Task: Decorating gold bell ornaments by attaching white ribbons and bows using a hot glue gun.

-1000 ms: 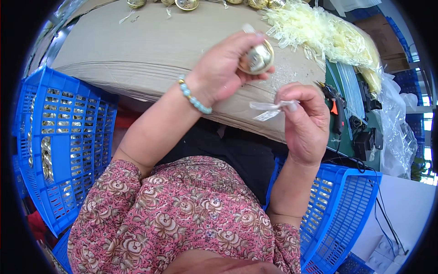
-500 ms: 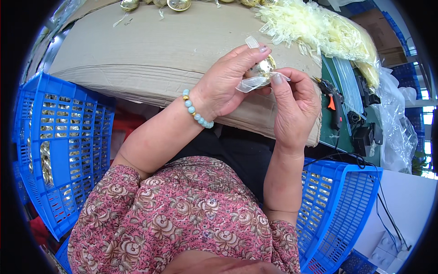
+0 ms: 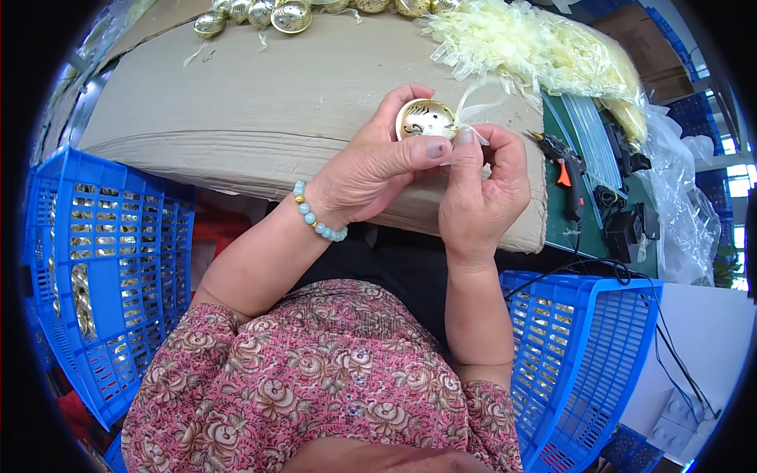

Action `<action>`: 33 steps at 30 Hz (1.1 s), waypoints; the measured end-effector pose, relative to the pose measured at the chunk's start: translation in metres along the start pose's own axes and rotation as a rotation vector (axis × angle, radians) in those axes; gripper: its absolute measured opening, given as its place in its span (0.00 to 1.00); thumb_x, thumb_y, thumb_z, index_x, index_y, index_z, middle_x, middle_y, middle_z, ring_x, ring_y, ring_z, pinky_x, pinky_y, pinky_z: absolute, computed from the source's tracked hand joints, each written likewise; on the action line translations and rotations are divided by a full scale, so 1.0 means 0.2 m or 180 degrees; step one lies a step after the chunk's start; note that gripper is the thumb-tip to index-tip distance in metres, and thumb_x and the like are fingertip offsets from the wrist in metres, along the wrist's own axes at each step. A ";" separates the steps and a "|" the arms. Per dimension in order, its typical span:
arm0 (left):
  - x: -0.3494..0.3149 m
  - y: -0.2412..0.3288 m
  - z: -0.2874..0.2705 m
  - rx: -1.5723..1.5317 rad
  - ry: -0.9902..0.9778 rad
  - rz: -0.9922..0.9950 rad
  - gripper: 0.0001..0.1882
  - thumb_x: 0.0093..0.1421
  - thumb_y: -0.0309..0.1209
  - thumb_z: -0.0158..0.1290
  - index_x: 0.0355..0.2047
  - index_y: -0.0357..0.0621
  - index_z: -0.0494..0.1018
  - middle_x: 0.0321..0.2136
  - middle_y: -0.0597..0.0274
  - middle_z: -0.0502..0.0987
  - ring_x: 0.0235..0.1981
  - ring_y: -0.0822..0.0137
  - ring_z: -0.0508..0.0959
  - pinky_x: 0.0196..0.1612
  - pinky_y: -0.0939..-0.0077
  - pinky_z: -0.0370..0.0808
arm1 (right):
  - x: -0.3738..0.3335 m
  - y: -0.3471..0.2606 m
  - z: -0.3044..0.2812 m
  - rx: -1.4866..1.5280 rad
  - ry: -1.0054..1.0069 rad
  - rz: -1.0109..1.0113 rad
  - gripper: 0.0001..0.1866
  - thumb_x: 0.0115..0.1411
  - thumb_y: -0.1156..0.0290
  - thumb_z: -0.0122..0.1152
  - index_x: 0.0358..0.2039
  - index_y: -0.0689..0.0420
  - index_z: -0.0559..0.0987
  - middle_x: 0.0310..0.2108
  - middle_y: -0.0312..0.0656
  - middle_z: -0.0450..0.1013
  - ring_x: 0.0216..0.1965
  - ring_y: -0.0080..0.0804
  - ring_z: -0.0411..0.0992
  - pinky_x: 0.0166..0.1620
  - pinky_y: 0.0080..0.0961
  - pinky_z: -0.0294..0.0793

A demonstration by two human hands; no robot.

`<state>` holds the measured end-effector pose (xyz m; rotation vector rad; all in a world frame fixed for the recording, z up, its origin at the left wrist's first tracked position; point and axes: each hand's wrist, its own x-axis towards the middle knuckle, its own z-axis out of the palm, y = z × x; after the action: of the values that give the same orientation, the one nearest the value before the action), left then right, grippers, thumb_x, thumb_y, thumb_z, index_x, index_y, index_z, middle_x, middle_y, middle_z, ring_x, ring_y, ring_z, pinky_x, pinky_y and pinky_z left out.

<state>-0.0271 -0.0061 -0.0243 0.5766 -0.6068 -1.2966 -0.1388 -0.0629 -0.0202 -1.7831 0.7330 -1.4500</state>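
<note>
My left hand [image 3: 378, 169] grips a round gold metal bell [image 3: 426, 118] above the cardboard-covered table [image 3: 260, 94]. A bead bracelet [image 3: 315, 221] circles that wrist. My right hand [image 3: 481, 193] meets it from the right, thumb and forefinger pinching a thin pale ribbon strip [image 3: 473, 102] against the bell's edge. The two hands touch at the fingertips. Part of the bell is hidden by my left fingers.
More gold bells [image 3: 276, 14] lie along the far table edge. A heap of pale yellow ribbon strips [image 3: 536, 47] sits at the back right. A glue gun [image 3: 564, 169] rests on the green mat. Blue crates holding gold pieces stand at left [image 3: 87, 260] and right [image 3: 583, 339].
My right hand has come up from below right and brought the ribbon strip to the bell; the hands, apart a second ago, now touch.
</note>
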 end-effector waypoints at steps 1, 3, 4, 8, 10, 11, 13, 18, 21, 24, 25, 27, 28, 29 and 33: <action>0.00 0.00 0.00 0.0005 -0.0005 -0.0003 0.36 0.53 0.34 0.61 0.56 0.44 0.52 0.43 0.62 0.67 0.45 0.71 0.70 0.50 0.71 0.69 | 0.00 0.00 0.00 0.0002 0.0008 -0.0001 0.05 0.56 0.75 0.58 0.31 0.62 0.74 0.25 0.39 0.70 0.24 0.23 0.68 0.29 0.20 0.69; 0.00 0.01 0.00 -0.0021 0.0135 -0.0109 0.33 0.55 0.33 0.60 0.55 0.45 0.53 0.43 0.63 0.68 0.44 0.72 0.70 0.50 0.71 0.69 | -0.01 0.01 0.00 -0.0190 0.0051 -0.0136 0.05 0.55 0.75 0.58 0.31 0.61 0.74 0.25 0.40 0.70 0.24 0.25 0.68 0.29 0.21 0.69; 0.00 0.01 0.00 -0.0018 0.0136 -0.0112 0.33 0.55 0.33 0.60 0.55 0.45 0.53 0.43 0.63 0.68 0.44 0.72 0.70 0.50 0.71 0.69 | -0.01 0.00 0.00 -0.0189 0.0054 -0.0134 0.05 0.55 0.75 0.58 0.31 0.61 0.74 0.25 0.40 0.70 0.24 0.25 0.68 0.29 0.21 0.69; 0.01 -0.01 0.01 -0.0164 0.0212 -0.0040 0.25 0.60 0.32 0.54 0.54 0.46 0.56 0.42 0.64 0.69 0.43 0.72 0.71 0.49 0.72 0.69 | -0.02 -0.01 0.01 -0.0228 0.0111 -0.0268 0.04 0.55 0.76 0.58 0.31 0.61 0.74 0.25 0.39 0.70 0.24 0.25 0.68 0.29 0.21 0.69; 0.01 -0.01 0.00 -0.0171 0.0237 -0.0030 0.22 0.62 0.32 0.51 0.53 0.46 0.57 0.41 0.64 0.69 0.43 0.71 0.71 0.49 0.72 0.69 | -0.02 -0.01 0.02 -0.0139 0.0111 -0.0176 0.04 0.55 0.75 0.58 0.31 0.61 0.74 0.25 0.39 0.70 0.24 0.24 0.68 0.29 0.20 0.69; 0.01 -0.02 0.00 -0.0174 0.0277 0.0004 0.20 0.62 0.33 0.50 0.52 0.45 0.58 0.41 0.64 0.70 0.42 0.71 0.72 0.48 0.71 0.70 | -0.02 0.00 0.03 0.0066 0.0049 -0.0026 0.04 0.57 0.75 0.57 0.31 0.62 0.73 0.25 0.36 0.70 0.24 0.19 0.67 0.28 0.16 0.68; 0.01 -0.02 0.00 -0.0180 0.0306 0.0023 0.19 0.63 0.33 0.49 0.52 0.45 0.58 0.40 0.63 0.70 0.42 0.71 0.72 0.47 0.70 0.71 | -0.02 0.01 0.02 0.0260 0.0000 0.0128 0.04 0.59 0.75 0.56 0.31 0.62 0.73 0.25 0.34 0.70 0.25 0.15 0.67 0.27 0.13 0.68; 0.01 -0.04 -0.01 -0.0330 0.0509 -0.0051 0.15 0.64 0.36 0.45 0.48 0.45 0.63 0.36 0.63 0.71 0.35 0.70 0.75 0.36 0.70 0.75 | -0.01 0.02 0.02 0.0902 -0.0317 0.0781 0.03 0.59 0.76 0.56 0.31 0.62 0.73 0.25 0.37 0.72 0.24 0.16 0.69 0.24 0.12 0.70; 0.02 -0.04 0.00 -0.0375 0.0660 -0.0091 0.13 0.63 0.38 0.46 0.44 0.46 0.67 0.34 0.63 0.72 0.33 0.71 0.74 0.32 0.73 0.74 | -0.01 0.01 0.03 0.1090 -0.0329 0.0903 0.03 0.59 0.76 0.56 0.31 0.62 0.73 0.24 0.37 0.72 0.23 0.17 0.70 0.23 0.13 0.70; 0.02 -0.04 -0.05 -0.0380 0.0445 -0.0095 0.13 0.64 0.37 0.44 0.45 0.46 0.69 0.38 0.62 0.75 0.38 0.66 0.76 0.40 0.66 0.76 | 0.00 -0.01 0.04 0.1084 -0.0334 0.0863 0.03 0.58 0.77 0.57 0.30 0.62 0.73 0.24 0.37 0.72 0.22 0.17 0.69 0.22 0.13 0.71; 0.02 -0.04 -0.05 -0.0379 0.0447 -0.0098 0.13 0.64 0.37 0.44 0.45 0.46 0.69 0.38 0.62 0.75 0.38 0.66 0.76 0.40 0.66 0.76 | 0.00 -0.01 0.04 0.1085 -0.0332 0.0867 0.03 0.58 0.77 0.57 0.30 0.62 0.73 0.24 0.37 0.72 0.22 0.17 0.69 0.22 0.13 0.71; 0.03 -0.04 -0.04 -0.0236 0.0590 -0.0060 0.13 0.64 0.37 0.44 0.44 0.46 0.69 0.36 0.63 0.75 0.36 0.67 0.76 0.38 0.69 0.76 | -0.01 0.00 0.04 0.0893 -0.0290 0.0788 0.03 0.58 0.77 0.57 0.29 0.62 0.73 0.24 0.37 0.72 0.22 0.17 0.69 0.22 0.13 0.71; 0.03 -0.04 -0.03 -0.0235 0.0590 -0.0063 0.13 0.64 0.37 0.44 0.44 0.46 0.69 0.36 0.63 0.75 0.36 0.67 0.76 0.38 0.69 0.76 | -0.01 0.01 0.04 0.0894 -0.0287 0.0789 0.03 0.58 0.77 0.57 0.29 0.62 0.73 0.24 0.37 0.72 0.22 0.17 0.69 0.22 0.13 0.71; 0.03 -0.04 -0.03 -0.0240 0.0556 -0.0026 0.12 0.63 0.37 0.45 0.43 0.46 0.69 0.35 0.63 0.75 0.36 0.68 0.76 0.38 0.69 0.76 | -0.01 0.02 0.05 0.0834 -0.0236 0.0682 0.03 0.58 0.77 0.56 0.29 0.62 0.73 0.23 0.37 0.72 0.21 0.17 0.69 0.21 0.13 0.71; 0.03 -0.06 -0.02 -0.0283 0.0561 0.0186 0.12 0.63 0.37 0.45 0.43 0.46 0.69 0.34 0.64 0.74 0.35 0.69 0.76 0.37 0.71 0.76 | -0.01 0.04 0.06 0.0698 -0.0155 0.0628 0.04 0.58 0.76 0.56 0.28 0.62 0.73 0.23 0.37 0.71 0.21 0.18 0.69 0.20 0.15 0.69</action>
<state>-0.0317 -0.0131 -0.0360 0.5886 -0.4155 -1.1972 -0.1276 -0.0651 -0.0295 -1.5294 0.6767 -1.2981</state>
